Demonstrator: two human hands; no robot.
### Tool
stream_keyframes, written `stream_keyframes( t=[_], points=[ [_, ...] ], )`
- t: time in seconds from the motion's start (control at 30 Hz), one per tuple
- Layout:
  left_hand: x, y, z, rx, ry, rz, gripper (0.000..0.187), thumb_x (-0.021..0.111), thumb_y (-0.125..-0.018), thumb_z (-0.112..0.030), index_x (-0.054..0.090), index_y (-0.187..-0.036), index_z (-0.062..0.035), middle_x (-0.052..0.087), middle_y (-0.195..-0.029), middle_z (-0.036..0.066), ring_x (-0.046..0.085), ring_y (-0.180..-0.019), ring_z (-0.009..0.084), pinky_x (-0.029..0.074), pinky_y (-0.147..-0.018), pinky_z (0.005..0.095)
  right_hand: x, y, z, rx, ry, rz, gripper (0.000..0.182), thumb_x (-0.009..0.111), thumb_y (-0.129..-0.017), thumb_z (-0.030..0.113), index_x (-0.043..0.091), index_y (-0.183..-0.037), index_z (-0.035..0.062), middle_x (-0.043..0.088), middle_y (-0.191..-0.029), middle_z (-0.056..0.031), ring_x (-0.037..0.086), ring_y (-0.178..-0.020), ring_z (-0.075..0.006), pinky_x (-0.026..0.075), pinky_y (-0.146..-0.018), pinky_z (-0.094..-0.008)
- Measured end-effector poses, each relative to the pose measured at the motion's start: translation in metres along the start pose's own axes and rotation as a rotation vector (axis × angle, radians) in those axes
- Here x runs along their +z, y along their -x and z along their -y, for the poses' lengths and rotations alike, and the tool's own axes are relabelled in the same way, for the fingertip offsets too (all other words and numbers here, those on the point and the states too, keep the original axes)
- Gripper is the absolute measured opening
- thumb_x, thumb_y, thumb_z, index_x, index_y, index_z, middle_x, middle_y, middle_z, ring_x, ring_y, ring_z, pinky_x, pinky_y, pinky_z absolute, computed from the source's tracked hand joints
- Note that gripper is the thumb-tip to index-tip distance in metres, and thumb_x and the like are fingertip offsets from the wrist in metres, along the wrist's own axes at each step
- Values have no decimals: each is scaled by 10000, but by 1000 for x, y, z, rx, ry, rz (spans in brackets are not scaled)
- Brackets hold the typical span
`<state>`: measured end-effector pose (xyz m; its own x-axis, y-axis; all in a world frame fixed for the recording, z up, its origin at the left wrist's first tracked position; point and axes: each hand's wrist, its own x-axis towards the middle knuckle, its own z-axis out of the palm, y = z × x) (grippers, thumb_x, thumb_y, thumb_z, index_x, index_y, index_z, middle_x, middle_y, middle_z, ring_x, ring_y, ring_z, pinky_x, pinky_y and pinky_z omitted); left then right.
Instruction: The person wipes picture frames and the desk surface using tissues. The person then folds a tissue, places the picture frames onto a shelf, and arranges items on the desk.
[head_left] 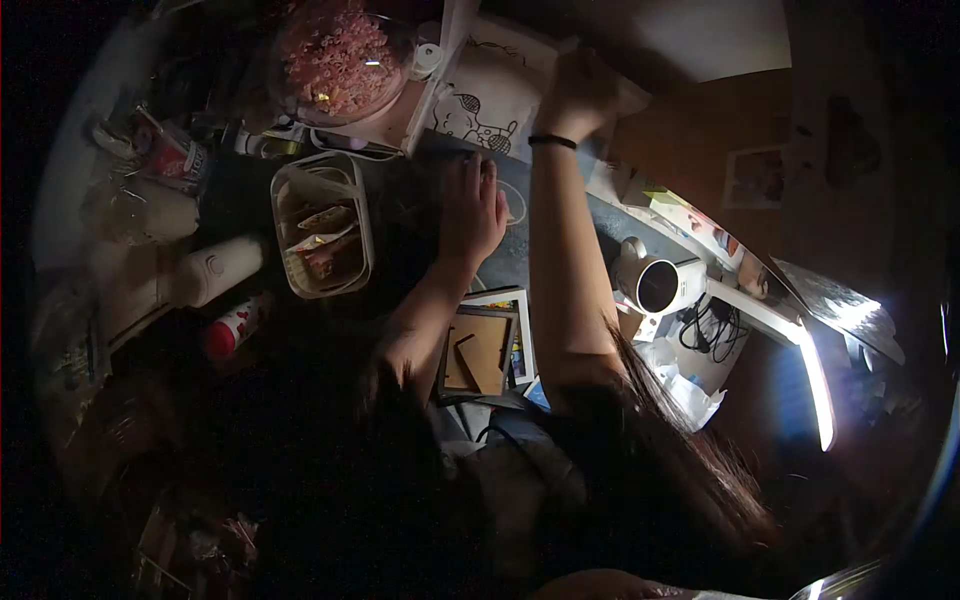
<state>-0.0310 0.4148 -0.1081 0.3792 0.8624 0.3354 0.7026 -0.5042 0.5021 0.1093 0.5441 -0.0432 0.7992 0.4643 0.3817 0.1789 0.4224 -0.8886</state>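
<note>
My left hand (473, 215) rests on the dark desk surface (420, 230), its fingers stretched forward and the thumb to the side. A thin pale cable loop (518, 203) lies just right of it. Farther forward, my right hand (582, 95), with a black band (553, 141) on the wrist, reaches to the right edge of a pale sheet or bag printed with a cartoon dog (478, 125). Its fingers are dim and blurred, so whether they grip that edge does not show. Below my forearms lie stacked picture frames (481, 350), one with a brown backing.
On the left stand a cream basket (363, 250) holding packets, a white bottle (222, 270) and a red-and-white can (237, 328). A clear dome of pink flowers (340, 65) is at the back. To the right are a white mug (630, 265) and a lit lamp (817, 385).
</note>
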Motion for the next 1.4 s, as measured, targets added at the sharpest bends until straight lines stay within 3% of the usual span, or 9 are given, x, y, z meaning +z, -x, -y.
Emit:
stream_keyframes(
  t=[0.07, 0.13, 0.27, 0.33, 0.47, 0.57, 0.67, 0.73, 1.4],
  points=[
    [-2, 0, -2, -17, -5, -2, 443, 547, -792, -179, 479, -1180, 26, 396, -1252, 186, 375, -1158, 382, 312, -981, 510, -32, -25, -1, -130, -129, 18, 107, 561, -797, 67, 616, -837, -16, 621, -888, -83, 581, -777, -229, 502, -656, -336],
    [-6, 2, -3, -14, -72, 28, 483, 551, -787, -208, 465, -1197, 33, 400, -1241, 187, 358, -1174, 373, 293, -993, 523, -54, -40, 7, -387, 860, 164, 128, 525, -814, 90, 619, -834, 6, 602, -939, -84, 570, -838, -251, 483, -725, -377],
    [-10, -3, -5, -21, -81, 34, 489, 556, -782, -213, 467, -1191, 38, 396, -1241, 190, 348, -1181, 369, 287, -998, 515, -51, -40, -4, -401, 1349, 133, 165, 500, -837, 134, 625, -827, 27, 589, -999, -99, 580, -810, -263, 460, -761, -401],
    [-14, -2, -6, -29, -57, 63, 494, 559, -778, -217, 468, -1191, 38, 395, -1242, 190, 349, -1182, 367, 284, -1003, 506, -37, -35, 16, -299, 2010, 397, 178, 516, -852, 190, 624, -902, 58, 563, -1073, -123, 561, -946, -253, 444, -806, -413],
    [-9, -2, -5, -30, -84, 43, 490, 558, -784, -223, 470, -1189, 37, 406, -1233, 186, 358, -1176, 368, 288, -1003, 499, -37, -48, -10, -176, 1927, 493, 228, 454, -826, 126, 644, -953, 118, 615, -1003, -80, 588, -938, -290, 470, -814, -397],
    [-5, 1, -4, -18, -96, 21, 479, 560, -790, -221, 473, -1188, 32, 414, -1231, 191, 367, -1171, 373, 299, -994, 495, -19, -19, -16, -243, 1212, 352, 238, 461, -809, 91, 645, -955, 134, 604, -1034, -82, 570, -983, -308, 467, -824, -422],
    [-4, -1, -2, -27, -33, 38, 471, 566, -791, -220, 479, -1182, 28, 408, -1248, 201, 376, -1167, 382, 313, -980, 497, 10, -3, -1, -536, 1165, 405, 232, 495, -790, 88, 653, -946, 155, 612, -1013, -100, 577, -954, -317, 479, -801, -418],
    [-3, 0, -2, -9, -34, -8, 468, 577, -780, -213, 487, -1172, 27, 414, -1253, 206, 383, -1162, 385, 323, -968, 497, 26, -2, -12, -314, 1079, 487, 216, 526, -777, 107, 652, -944, 158, 618, -986, -124, 584, -918, -336, 487, -784, -423],
    [-8, -2, -2, -5, 28, -4, 448, 577, -763, -172, 498, -1156, 29, 431, -1211, 202, 402, -1129, 376, 336, -959, 486, 7, -27, -27, -404, 1155, 559, 177, 562, -795, 173, 657, -945, 163, 622, -957, -138, 592, -883, -349, 489, -752, -435]
  ],
)
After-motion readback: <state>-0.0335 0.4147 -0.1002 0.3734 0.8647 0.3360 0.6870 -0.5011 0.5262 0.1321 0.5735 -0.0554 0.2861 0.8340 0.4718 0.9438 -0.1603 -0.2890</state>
